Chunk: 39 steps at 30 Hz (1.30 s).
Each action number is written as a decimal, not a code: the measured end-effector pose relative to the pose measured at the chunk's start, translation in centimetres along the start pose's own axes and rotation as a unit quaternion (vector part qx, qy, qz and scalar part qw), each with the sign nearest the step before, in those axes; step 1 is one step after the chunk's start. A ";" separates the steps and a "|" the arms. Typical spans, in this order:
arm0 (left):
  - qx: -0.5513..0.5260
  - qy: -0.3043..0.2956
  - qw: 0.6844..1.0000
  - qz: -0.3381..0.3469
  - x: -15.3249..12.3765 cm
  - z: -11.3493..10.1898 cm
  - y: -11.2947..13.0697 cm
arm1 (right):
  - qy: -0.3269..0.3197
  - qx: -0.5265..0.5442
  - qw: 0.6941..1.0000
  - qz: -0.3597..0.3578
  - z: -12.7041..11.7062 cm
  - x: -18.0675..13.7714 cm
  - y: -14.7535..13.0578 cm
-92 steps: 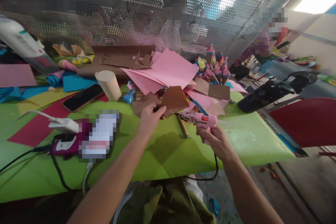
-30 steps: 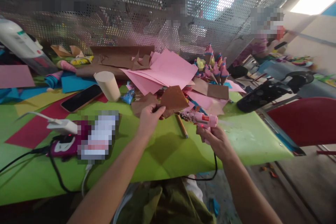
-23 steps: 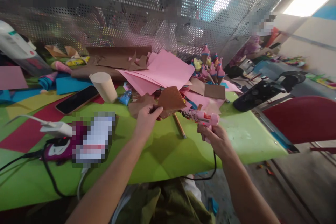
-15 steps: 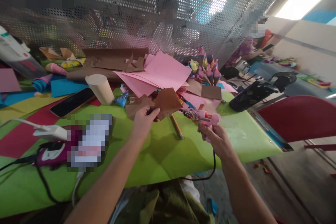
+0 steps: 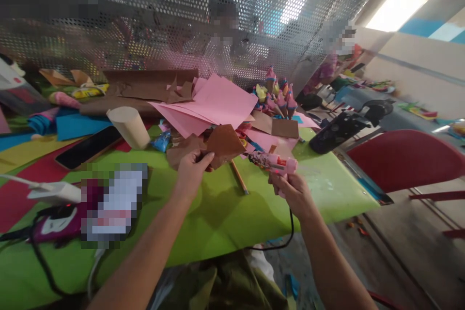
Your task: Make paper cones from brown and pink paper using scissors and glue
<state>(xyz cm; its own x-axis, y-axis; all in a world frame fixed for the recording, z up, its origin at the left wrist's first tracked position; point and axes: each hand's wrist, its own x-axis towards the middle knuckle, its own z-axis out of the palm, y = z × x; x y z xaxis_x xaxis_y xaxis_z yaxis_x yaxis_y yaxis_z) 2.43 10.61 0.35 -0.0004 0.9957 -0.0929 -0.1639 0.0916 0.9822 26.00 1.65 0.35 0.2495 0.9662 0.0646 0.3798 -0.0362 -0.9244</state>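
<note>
The left hand (image 5: 193, 167) pinched the brown paper (image 5: 225, 144) at eight o'clock, likely baring its edge, while the right hand (image 5: 292, 189) gripped a glue gun (image 5: 273, 162).

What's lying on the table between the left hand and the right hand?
In the head view, a pencil lies there on the green tabletop. Brown paper in the left hand and a pink glue gun in the right hand reach into that gap.
</note>
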 end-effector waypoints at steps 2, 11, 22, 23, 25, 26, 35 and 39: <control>0.001 -0.002 1.000 0.000 0.0 0.0 -0.1 | 0.001 0.010 1.000 0.009 0.1 0.0 0.0; 0.004 -0.012 1.000 0.004 -0.1 0.0 0.2 | -0.046 0.004 0.999 0.007 1.1 -0.4 0.1; -0.008 -0.008 1.000 0.005 -0.1 0.0 0.3 | -0.020 -0.003 1.000 -0.011 0.5 -0.1 0.4; -0.011 -0.007 1.000 0.002 -0.1 0.0 0.3 | -0.004 0.003 1.000 -0.010 0.4 0.0 0.6; -0.017 -0.003 1.000 -0.004 -0.1 0.0 0.3 | 0.019 0.019 1.000 -0.010 0.0 0.1 1.0; -0.019 0.001 1.000 -0.007 0.0 0.0 0.2 | 0.024 0.031 0.999 -0.012 -0.2 0.1 1.2; -0.022 0.024 0.999 0.004 0.3 -0.2 -0.2 | 0.049 0.110 0.993 0.000 -4.5 0.0 2.1; -0.034 0.038 0.999 -0.003 0.3 -0.1 0.2 | 0.126 0.075 0.989 0.013 -7.2 0.0 3.3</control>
<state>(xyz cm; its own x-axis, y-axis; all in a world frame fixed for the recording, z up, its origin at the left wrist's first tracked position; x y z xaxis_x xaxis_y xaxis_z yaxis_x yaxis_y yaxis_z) 2.28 10.93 0.51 -0.0737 0.9907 -0.1142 -0.2300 0.0946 0.9686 33.71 -0.34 -0.02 0.4791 0.8703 0.1138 0.2381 -0.0041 -0.9712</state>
